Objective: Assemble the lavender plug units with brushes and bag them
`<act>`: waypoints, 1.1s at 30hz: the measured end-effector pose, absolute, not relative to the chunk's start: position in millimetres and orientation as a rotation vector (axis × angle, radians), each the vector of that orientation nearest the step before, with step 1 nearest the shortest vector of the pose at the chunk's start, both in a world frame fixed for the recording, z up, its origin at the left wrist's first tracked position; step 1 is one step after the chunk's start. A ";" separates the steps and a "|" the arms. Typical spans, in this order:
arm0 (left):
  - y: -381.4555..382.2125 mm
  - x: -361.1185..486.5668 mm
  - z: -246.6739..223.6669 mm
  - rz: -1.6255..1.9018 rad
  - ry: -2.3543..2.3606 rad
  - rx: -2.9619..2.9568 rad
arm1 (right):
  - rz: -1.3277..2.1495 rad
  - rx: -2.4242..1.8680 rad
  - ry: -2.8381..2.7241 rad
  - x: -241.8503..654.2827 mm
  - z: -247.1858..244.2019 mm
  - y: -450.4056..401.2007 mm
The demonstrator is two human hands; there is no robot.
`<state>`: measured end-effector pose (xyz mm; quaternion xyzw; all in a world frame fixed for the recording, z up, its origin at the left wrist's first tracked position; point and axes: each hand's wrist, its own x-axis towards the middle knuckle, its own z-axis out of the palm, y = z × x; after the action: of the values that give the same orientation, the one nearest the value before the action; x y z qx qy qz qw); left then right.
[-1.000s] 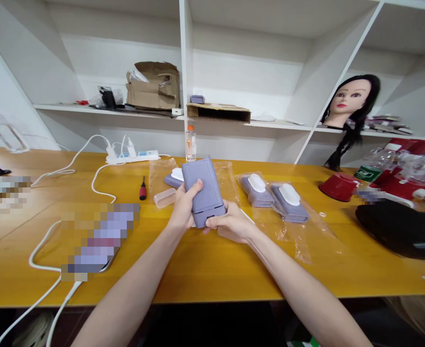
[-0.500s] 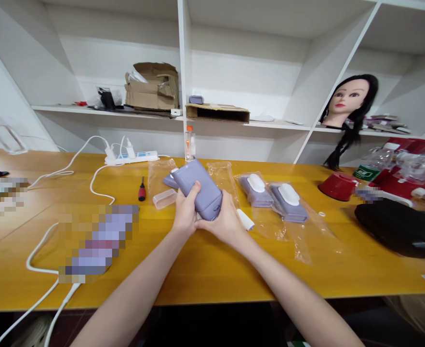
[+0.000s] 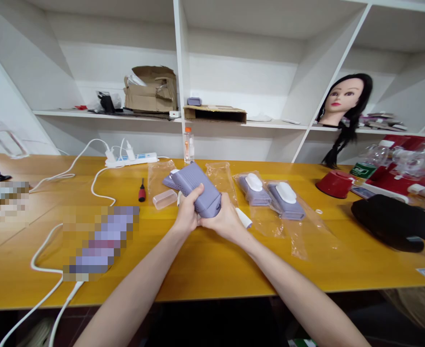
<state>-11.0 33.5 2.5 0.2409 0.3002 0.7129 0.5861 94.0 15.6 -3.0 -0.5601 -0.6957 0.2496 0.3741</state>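
Observation:
Both my hands grip a lavender ribbed plastic case (image 3: 196, 189), which tilts with its upper end to the left. My left hand (image 3: 188, 212) wraps its left side, and my right hand (image 3: 222, 218) holds its lower end. Just right of my right hand lies a white cylindrical piece (image 3: 244, 218). A translucent small box (image 3: 165, 199) sits left of my left hand. Behind the case, a lavender item with a white top (image 3: 168, 182) is partly hidden. Two more lavender items (image 3: 253, 189) (image 3: 286, 201) rest on transparent bags to the right.
The yellow wooden table (image 3: 205, 260) holds a red-handled screwdriver (image 3: 142, 191), a white power strip (image 3: 130, 160) with cables, and a small bottle (image 3: 188, 145). A red cup (image 3: 334, 183) and black pouch (image 3: 388, 222) stand right. White shelves (image 3: 241, 124) run behind.
The case has swung from nearly upright to tilted left and sits lower in my hands. My hands have come closer together, and the white piece now shows fully beside my right hand.

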 end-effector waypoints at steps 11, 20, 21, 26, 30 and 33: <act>29.9 -14.1 7.4 1.675 0.706 0.528 | 0.738 -1.245 -1.828 98.4 -9.5 19.9; 33.4 -12.9 0.4 1.639 0.679 0.640 | 0.365 -1.360 -1.754 96.5 -10.0 23.8; 32.1 -11.5 0.4 1.629 0.711 0.656 | 0.269 -1.393 -1.744 96.9 -11.6 24.6; 28.5 -10.8 5.8 1.710 0.649 0.619 | -0.124 -1.237 -1.998 102.5 -21.4 22.5; 35.0 -23.0 8.6 1.856 0.600 0.585 | 0.054 -0.944 -2.085 102.8 -15.7 16.1; 37.1 -28.8 8.7 1.820 0.539 0.658 | 0.539 -0.917 -1.850 100.5 -5.8 16.0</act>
<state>-28.8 37.1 8.7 0.2765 0.2266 0.7644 0.5366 100.5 16.0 -5.8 -0.3763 -0.7593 0.2212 0.4827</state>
